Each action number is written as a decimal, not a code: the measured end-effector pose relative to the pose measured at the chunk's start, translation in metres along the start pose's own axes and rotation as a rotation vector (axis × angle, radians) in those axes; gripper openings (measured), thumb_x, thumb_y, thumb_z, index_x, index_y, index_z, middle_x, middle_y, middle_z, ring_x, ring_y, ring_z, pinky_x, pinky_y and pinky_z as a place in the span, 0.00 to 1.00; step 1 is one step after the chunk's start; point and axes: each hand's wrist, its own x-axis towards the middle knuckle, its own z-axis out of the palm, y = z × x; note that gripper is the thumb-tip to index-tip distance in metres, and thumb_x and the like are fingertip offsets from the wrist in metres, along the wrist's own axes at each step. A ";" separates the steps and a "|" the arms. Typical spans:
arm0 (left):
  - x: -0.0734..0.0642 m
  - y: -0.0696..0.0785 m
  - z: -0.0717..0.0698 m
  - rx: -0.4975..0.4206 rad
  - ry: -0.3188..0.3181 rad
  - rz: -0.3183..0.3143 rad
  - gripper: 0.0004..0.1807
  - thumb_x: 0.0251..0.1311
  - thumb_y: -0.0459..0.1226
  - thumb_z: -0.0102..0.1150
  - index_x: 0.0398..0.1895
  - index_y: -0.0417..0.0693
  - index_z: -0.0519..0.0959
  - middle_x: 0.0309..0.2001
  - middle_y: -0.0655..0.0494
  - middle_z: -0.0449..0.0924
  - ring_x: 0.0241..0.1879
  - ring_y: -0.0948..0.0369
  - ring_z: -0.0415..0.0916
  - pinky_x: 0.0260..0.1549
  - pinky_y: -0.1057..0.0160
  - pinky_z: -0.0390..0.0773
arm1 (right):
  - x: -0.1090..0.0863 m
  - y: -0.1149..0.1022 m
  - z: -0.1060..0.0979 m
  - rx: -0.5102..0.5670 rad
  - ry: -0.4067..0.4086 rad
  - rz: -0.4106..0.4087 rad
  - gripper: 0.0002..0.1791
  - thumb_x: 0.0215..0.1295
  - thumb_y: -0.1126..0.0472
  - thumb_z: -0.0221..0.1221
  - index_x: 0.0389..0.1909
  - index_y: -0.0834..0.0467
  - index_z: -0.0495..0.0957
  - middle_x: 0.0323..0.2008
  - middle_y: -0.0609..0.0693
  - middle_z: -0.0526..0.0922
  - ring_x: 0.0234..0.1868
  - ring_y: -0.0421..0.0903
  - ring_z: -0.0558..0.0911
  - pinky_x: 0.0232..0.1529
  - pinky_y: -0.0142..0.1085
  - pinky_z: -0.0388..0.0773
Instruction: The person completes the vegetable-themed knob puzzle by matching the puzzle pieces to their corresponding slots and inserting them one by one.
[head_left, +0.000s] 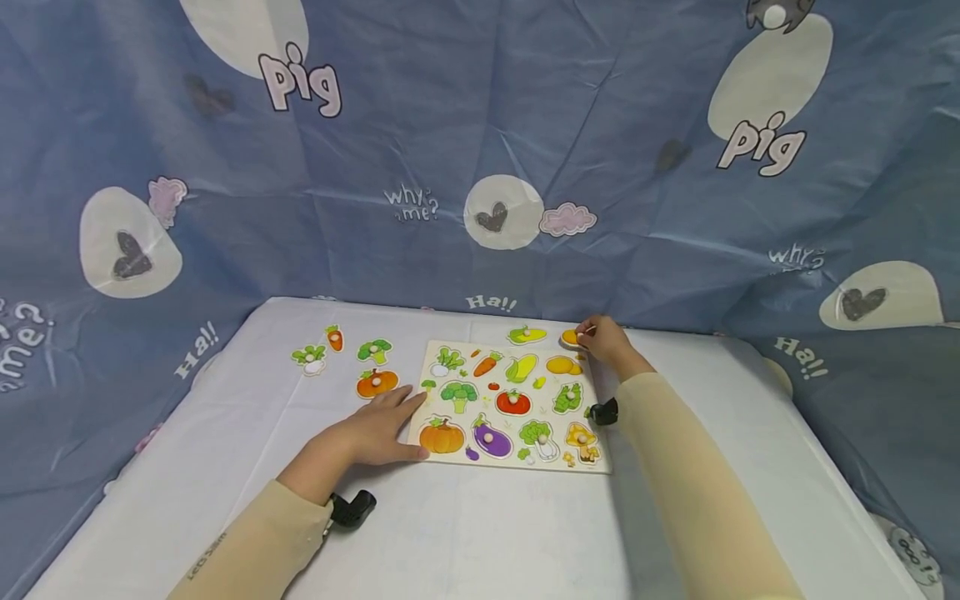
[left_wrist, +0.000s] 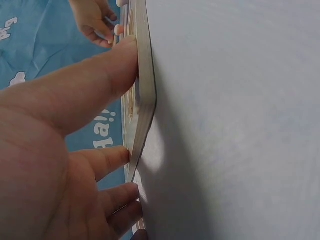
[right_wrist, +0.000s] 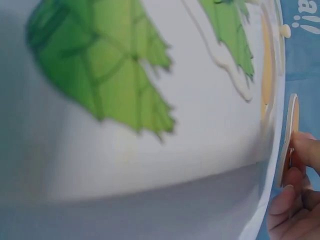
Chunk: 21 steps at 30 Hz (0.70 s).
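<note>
A wooden vegetable puzzle board (head_left: 480,457) lies flat on the white table. My left hand (head_left: 381,429) rests at its left edge, fingers spread and thumb on the near left corner; the left wrist view shows the thumb (left_wrist: 107,70) against the board's edge. Beyond the far right corner, my right hand (head_left: 606,340) pinches a yellow-orange potato puzzle piece (head_left: 570,338). In the right wrist view that piece (right_wrist: 289,140) is tilted on edge between thumb and fingers. Knobbed tomato (head_left: 513,403), eggplant (head_left: 491,438), cabbage (head_left: 537,435) and mushroom (head_left: 580,435) pieces sit in the board.
Left of the board lie loose radish (head_left: 310,360), carrot (head_left: 335,339), broccoli (head_left: 373,351) and pumpkin (head_left: 377,383) pieces. A corn piece (head_left: 527,335) lies behind the board. A blue printed cloth (head_left: 420,267) hangs behind the table.
</note>
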 end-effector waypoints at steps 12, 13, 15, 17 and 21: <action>0.002 0.001 0.000 0.008 -0.001 -0.006 0.52 0.55 0.60 0.67 0.78 0.47 0.58 0.78 0.39 0.49 0.76 0.39 0.46 0.69 0.34 0.53 | -0.015 -0.001 -0.010 0.022 -0.059 -0.120 0.08 0.75 0.63 0.56 0.48 0.64 0.78 0.51 0.62 0.79 0.50 0.56 0.78 0.50 0.45 0.78; 0.002 0.001 0.000 0.010 -0.002 -0.006 0.52 0.55 0.60 0.67 0.78 0.48 0.58 0.78 0.39 0.49 0.76 0.39 0.46 0.69 0.34 0.53 | -0.016 -0.001 -0.010 0.025 -0.070 -0.131 0.08 0.74 0.63 0.56 0.48 0.64 0.78 0.50 0.62 0.80 0.50 0.56 0.79 0.49 0.45 0.79; 0.001 0.002 -0.001 0.007 -0.003 -0.007 0.52 0.55 0.60 0.67 0.78 0.47 0.58 0.78 0.39 0.49 0.76 0.39 0.46 0.69 0.34 0.53 | -0.017 -0.002 -0.009 0.032 -0.090 -0.149 0.09 0.74 0.64 0.57 0.47 0.65 0.79 0.49 0.62 0.80 0.49 0.55 0.79 0.49 0.44 0.79; 0.000 0.002 -0.001 0.001 -0.005 -0.008 0.52 0.56 0.59 0.67 0.78 0.47 0.58 0.78 0.39 0.49 0.76 0.38 0.46 0.69 0.34 0.52 | -0.018 -0.002 -0.008 0.026 -0.112 -0.168 0.09 0.74 0.64 0.57 0.47 0.65 0.79 0.47 0.61 0.81 0.47 0.54 0.79 0.47 0.42 0.79; -0.001 0.003 -0.001 -0.016 -0.005 -0.008 0.52 0.55 0.58 0.68 0.78 0.47 0.58 0.78 0.39 0.49 0.76 0.38 0.45 0.69 0.33 0.52 | -0.023 -0.005 -0.005 0.000 -0.139 -0.186 0.08 0.72 0.64 0.59 0.46 0.64 0.80 0.43 0.58 0.81 0.42 0.50 0.78 0.42 0.38 0.77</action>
